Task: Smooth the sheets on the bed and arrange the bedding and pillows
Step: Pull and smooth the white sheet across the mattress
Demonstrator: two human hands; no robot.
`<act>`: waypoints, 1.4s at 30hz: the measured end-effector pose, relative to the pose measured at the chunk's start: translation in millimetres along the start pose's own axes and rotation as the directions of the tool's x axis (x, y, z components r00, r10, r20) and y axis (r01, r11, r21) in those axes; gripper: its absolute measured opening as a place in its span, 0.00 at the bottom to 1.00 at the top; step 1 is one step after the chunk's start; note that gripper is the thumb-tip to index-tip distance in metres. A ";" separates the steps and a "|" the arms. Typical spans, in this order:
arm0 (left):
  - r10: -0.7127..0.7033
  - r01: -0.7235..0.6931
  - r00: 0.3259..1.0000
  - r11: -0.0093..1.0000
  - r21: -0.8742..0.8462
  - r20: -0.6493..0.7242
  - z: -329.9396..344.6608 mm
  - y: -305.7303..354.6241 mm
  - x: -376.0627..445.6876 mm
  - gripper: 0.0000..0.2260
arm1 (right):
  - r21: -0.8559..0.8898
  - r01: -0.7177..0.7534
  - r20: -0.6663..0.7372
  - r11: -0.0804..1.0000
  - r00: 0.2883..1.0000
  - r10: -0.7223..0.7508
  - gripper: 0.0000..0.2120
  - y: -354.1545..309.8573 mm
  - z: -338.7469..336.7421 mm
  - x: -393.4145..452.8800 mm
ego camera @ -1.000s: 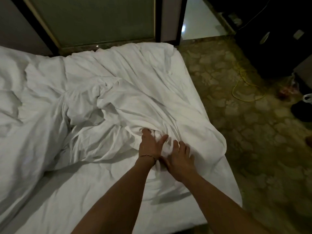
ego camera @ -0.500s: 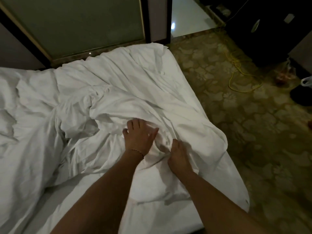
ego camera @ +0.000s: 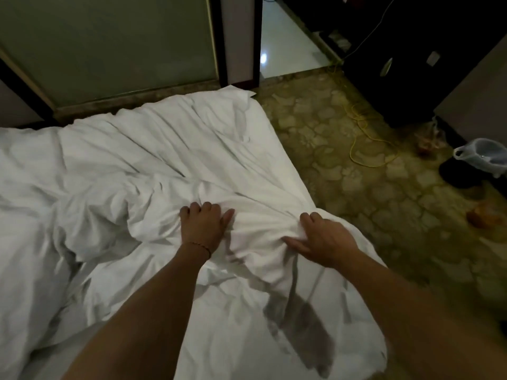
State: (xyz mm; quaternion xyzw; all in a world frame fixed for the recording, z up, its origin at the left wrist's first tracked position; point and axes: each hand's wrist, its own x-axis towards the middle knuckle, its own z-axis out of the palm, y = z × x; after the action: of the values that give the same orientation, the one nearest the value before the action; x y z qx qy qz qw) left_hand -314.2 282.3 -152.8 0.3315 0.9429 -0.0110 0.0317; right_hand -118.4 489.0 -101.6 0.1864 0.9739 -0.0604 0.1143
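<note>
Rumpled white cotton duvet (ego camera: 170, 160) lay bunched across bed, 12 to 9 o'clock. Our left hand (ego camera: 201, 229) and right hand (ego camera: 326, 242) each clutched a duvet fold, fingers curled. We judged risk: uneven tug dragging edge off toward 3 o'clock onto patterned floor (ego camera: 370, 201).

Fingertips of left hand (ego camera: 201, 224) and right hand (ego camera: 322, 242) buried in bunched white sheet (ego camera: 260, 223). Sheet cut off at left and bottom edges. Plastic bag (ego camera: 482, 156) clipped at right edge; contents unreadable.
</note>
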 end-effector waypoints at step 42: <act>-0.183 0.191 0.978 0.978 -0.081 0.103 84.4 -22.3 323.2 0.31 | -0.045 0.191 0.214 0.981 0.961 -0.177 0.26 99.2 20.3 431.5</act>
State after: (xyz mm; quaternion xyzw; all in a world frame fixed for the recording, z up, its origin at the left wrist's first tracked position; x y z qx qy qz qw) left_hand -575.2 463.2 -258.7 0.2386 0.9668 0.0130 0.0901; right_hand -467.2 727.9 -234.4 0.0838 0.9711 -0.0581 0.2160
